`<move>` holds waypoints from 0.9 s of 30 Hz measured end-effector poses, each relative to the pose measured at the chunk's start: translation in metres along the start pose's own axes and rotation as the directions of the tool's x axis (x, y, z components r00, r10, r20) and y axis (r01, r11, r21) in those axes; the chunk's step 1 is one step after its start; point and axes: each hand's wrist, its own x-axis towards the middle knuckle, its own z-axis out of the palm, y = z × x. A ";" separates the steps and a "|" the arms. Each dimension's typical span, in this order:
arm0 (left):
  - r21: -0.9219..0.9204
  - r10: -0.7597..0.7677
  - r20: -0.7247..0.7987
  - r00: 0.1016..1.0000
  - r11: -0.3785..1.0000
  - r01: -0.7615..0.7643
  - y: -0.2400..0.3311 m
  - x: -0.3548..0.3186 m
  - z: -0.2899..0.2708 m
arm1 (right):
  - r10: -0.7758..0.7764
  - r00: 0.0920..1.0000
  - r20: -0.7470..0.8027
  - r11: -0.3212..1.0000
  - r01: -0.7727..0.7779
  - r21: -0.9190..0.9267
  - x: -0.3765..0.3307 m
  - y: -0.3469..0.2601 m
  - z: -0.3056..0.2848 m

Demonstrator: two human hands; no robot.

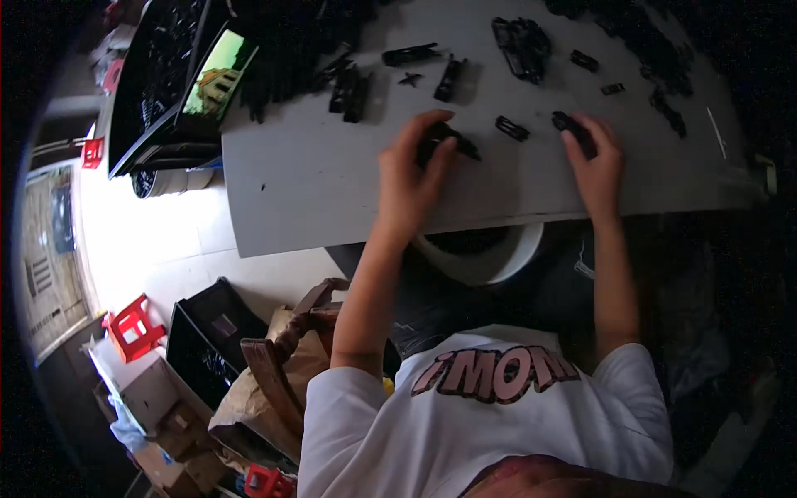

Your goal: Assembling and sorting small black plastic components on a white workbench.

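My left hand [413, 178] curls around a dark, elongated plastic piece [466, 149] just above the grey table [307, 187]. To its right, my right hand [599, 162] pinches a small black plastic piece [571, 126] between thumb and fingers. A small slotted black part [512, 128] lies between the two hands. Farther back are long black pieces [449, 78], a star-shaped bit [409, 80], a larger black cluster [521, 50] and a small oval part [584, 60]. The exact kind of these pieces is too dark to make out.
Dark heaps of parts [290, 58] cover the table's far left, with more [656, 50] at far right. A lit screen [217, 75] leans by a black bin [158, 70]. Below are a white bucket [519, 256], a wooden chair [278, 365], a black crate [217, 311] and a red stool [133, 329].
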 end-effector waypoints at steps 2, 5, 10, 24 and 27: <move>0.050 0.002 -0.026 1.000 0.999 -0.001 0.001 0.001 0.006 | 0.002 1.000 -0.031 1.000 -0.002 -0.017 -0.007 -0.007 0.001; 0.055 0.062 -0.041 0.997 0.997 -0.060 0.001 0.004 0.014 | -0.029 0.999 0.027 0.984 0.033 -0.176 -0.008 -0.018 0.004; 0.081 0.032 -0.015 0.999 0.996 -0.031 -0.001 -0.005 0.011 | -0.130 0.988 0.088 0.985 0.138 -0.101 -0.012 -0.027 0.009; 0.165 0.042 -0.105 0.994 0.986 -0.024 0.003 -0.021 -0.009 | -0.648 0.751 0.129 0.741 0.660 -0.120 -0.004 -0.041 0.033; 0.108 0.015 -0.098 0.995 0.994 -0.005 0.003 -0.023 -0.008 | -0.437 0.884 0.167 0.879 0.458 -0.128 -0.004 -0.045 0.039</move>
